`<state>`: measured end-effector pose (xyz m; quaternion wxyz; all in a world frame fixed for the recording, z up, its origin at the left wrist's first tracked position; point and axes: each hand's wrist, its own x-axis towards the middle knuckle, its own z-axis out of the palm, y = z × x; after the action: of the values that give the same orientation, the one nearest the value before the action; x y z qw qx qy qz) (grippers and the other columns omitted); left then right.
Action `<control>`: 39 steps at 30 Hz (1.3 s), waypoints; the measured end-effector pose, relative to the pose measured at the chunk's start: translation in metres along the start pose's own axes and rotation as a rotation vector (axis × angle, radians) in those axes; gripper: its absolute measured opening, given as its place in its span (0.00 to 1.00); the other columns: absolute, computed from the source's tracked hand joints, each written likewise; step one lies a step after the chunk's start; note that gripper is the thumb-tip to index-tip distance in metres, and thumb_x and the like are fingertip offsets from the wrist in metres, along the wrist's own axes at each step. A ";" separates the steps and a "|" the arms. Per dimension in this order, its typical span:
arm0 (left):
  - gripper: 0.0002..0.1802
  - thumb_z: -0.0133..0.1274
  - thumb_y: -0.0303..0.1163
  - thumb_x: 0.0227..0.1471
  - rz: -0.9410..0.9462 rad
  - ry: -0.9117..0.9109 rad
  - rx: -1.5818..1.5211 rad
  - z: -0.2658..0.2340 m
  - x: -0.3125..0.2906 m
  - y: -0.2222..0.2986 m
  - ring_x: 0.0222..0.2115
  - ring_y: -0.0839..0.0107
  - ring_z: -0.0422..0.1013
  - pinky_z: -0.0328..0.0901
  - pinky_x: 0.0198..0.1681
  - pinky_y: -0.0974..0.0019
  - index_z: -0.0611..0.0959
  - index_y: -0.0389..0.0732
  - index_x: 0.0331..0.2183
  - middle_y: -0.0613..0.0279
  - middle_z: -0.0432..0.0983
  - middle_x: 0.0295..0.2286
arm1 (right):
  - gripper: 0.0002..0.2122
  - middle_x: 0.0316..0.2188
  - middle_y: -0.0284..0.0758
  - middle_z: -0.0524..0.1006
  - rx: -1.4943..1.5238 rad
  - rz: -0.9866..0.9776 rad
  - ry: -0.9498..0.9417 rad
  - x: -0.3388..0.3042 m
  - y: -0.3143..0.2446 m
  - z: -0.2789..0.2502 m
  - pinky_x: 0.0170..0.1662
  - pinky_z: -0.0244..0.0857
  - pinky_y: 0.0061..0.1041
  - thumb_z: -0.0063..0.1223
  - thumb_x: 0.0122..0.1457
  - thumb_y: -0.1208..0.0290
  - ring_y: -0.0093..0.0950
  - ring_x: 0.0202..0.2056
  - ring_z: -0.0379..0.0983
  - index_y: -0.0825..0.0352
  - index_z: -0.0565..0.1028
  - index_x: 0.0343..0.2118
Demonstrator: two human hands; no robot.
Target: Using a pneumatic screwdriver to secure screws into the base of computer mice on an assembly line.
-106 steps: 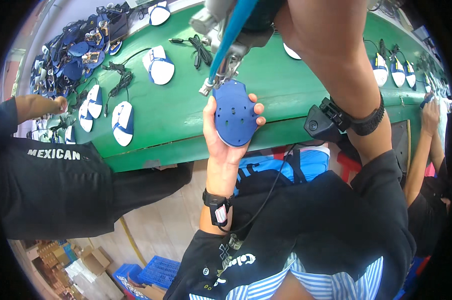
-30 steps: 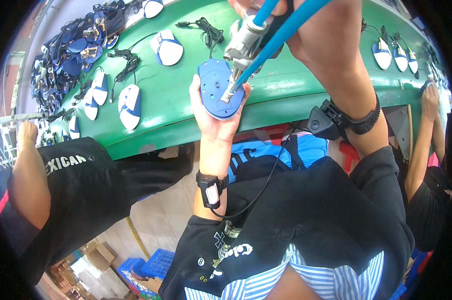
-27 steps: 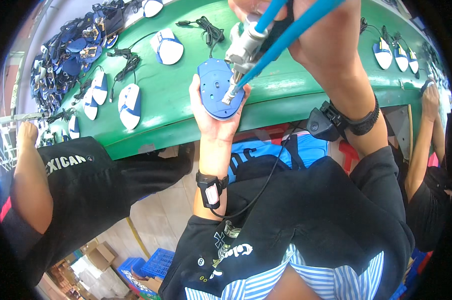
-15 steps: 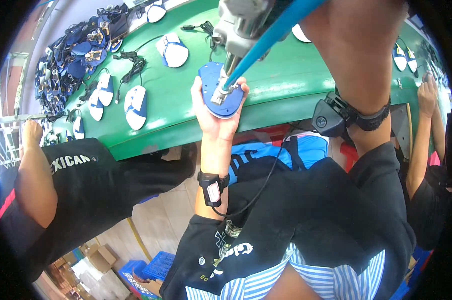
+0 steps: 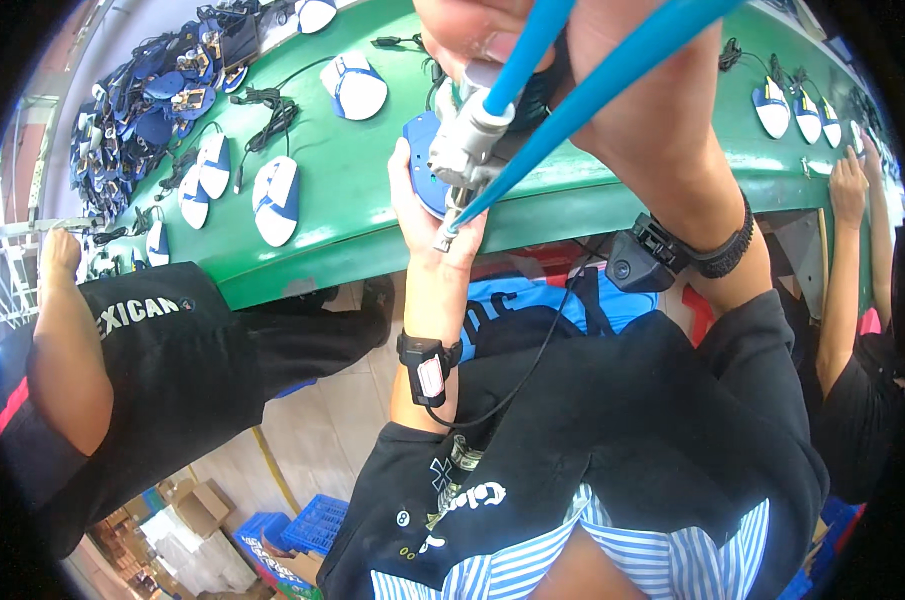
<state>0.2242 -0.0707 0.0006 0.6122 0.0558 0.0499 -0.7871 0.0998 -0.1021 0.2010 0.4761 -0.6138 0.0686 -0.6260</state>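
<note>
While my left hand (image 5: 427, 215) cups the blue mouse base (image 5: 422, 165) from below, fingers curled up around its edge, my right hand (image 5: 532, 40) grips the grey driver (image 5: 467, 145) firmly by its body, the tip pointing down at the base. The base is a flat, rounded blue shell, mostly hidden by the tool, held just above the near rim of the green belt (image 5: 572, 195). Two blue hoses (image 5: 612, 80) run up from the driver. White-and-blue mice (image 5: 275, 200) lie on the belt.
</note>
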 end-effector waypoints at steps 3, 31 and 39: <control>0.25 0.45 0.49 0.62 -0.001 0.082 0.108 0.008 -0.004 0.000 0.48 0.57 0.74 0.69 0.51 0.50 0.74 0.43 0.52 0.57 0.76 0.48 | 0.14 0.31 0.34 0.75 0.104 0.005 -0.014 -0.001 0.010 0.001 0.31 0.69 0.19 0.48 0.67 0.64 0.23 0.29 0.73 0.71 0.74 0.44; 0.39 0.57 0.55 0.51 0.511 -0.247 2.690 0.036 0.153 0.026 0.43 0.37 0.73 0.67 0.46 0.45 0.72 0.29 0.49 0.27 0.74 0.40 | 0.11 0.14 0.29 0.69 -0.207 0.215 0.427 -0.004 -0.110 -0.041 0.16 0.58 0.17 0.64 0.56 0.66 0.18 0.14 0.64 0.70 0.78 0.33; 0.56 0.55 0.72 0.42 0.417 0.553 3.037 0.085 0.149 0.088 0.43 0.42 0.75 0.70 0.44 0.46 0.67 0.32 0.55 0.35 0.76 0.42 | 0.11 0.17 0.28 0.72 -0.289 -0.212 0.135 -0.003 -0.066 -0.098 0.18 0.54 0.15 0.55 0.64 0.67 0.14 0.15 0.62 0.70 0.77 0.29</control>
<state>0.2712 -0.2478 0.0617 0.0501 0.7439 -0.6656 0.0328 -0.0164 -0.1135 0.2201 0.3085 -0.6361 0.1245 -0.6962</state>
